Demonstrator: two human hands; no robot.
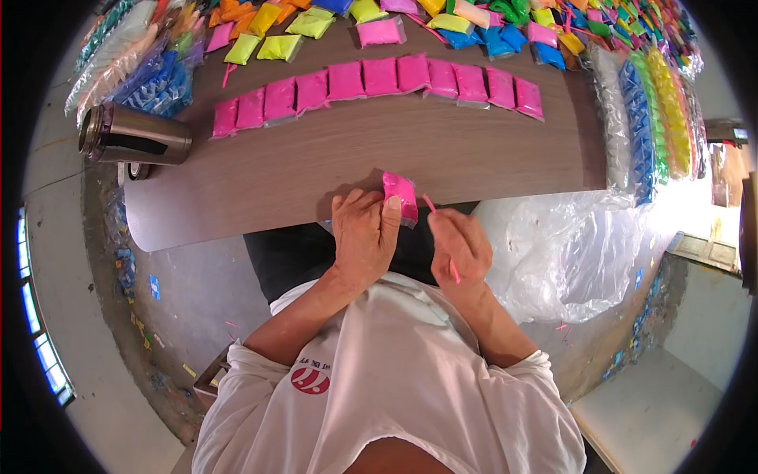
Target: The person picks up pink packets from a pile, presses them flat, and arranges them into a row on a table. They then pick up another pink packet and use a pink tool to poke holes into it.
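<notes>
My left hand is closed on a small bright pink packet, its thumb lying on the packet near the table's front edge. To the right, my right hand grips a thin pink strip; one end sticks up past the fingers and the other hangs below them. The strip's upper end is close to the packet but apart from it. Beyond my hands, a curved row of several pink packets lies side by side on the brown table.
Loose packets in many colours cover the table's far side. A steel flask lies at the left edge. Bundled clear sleeves of coloured packets hang over the right edge. A large clear plastic bag is below the table at right.
</notes>
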